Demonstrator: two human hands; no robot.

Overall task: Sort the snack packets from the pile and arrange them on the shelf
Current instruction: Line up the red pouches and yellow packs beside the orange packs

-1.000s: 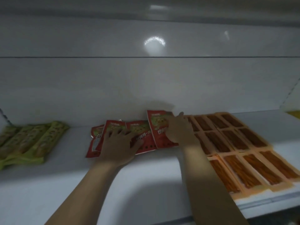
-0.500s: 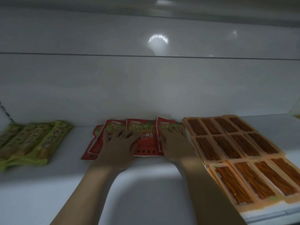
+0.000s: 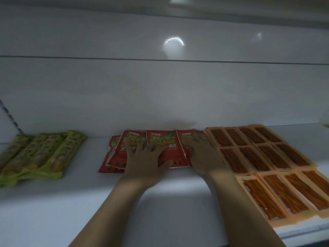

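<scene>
Several red snack packets (image 3: pixel 161 139) lie side by side, overlapping, at the back middle of the white shelf (image 3: pixel 160 202). My left hand (image 3: pixel 146 159) rests flat on the left and middle red packets, fingers spread. My right hand (image 3: pixel 203 155) lies flat on the rightmost red packet, fingers apart, covering most of it. Neither hand grips anything. The leftmost red packets are partly hidden under the others.
A bunch of green snack packets (image 3: pixel 41 155) lies at the left of the shelf. Rows of orange packets with brown sticks (image 3: pixel 263 157) fill the right side, reaching the front edge. The white back wall (image 3: pixel 160 95) stands right behind the packets.
The rightmost red packet, tilted up a second ago, now lies flat in line with the others. Both hands have settled flat on the red packets.
</scene>
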